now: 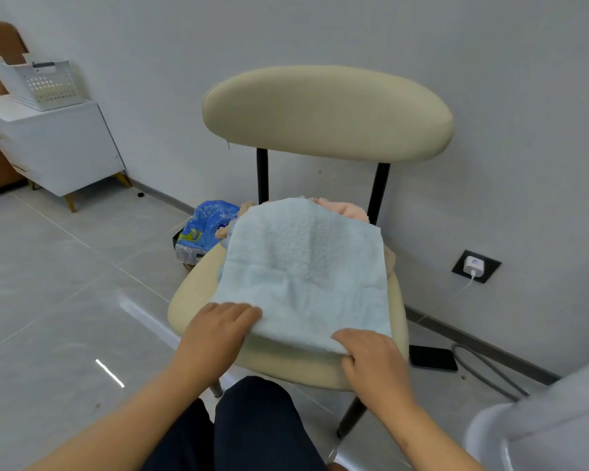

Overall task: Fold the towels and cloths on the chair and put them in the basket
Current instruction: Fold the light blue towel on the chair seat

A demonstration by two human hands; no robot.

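Fluffy pale-blue terry towel (303, 266), squarish, spread on padded beige chair (327, 110), over pink cloth (344, 209). Right hand (371, 358) pinching near edge; left hand (218, 328) atop corner, grip not discernible.

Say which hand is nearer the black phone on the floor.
Right. The right hand is just left of the black phone; the left hand is farther left, across the light blue towel.

Bare forearms (157, 402), left hand (220, 329), right hand (374, 360), dark navy trousers (252, 423)
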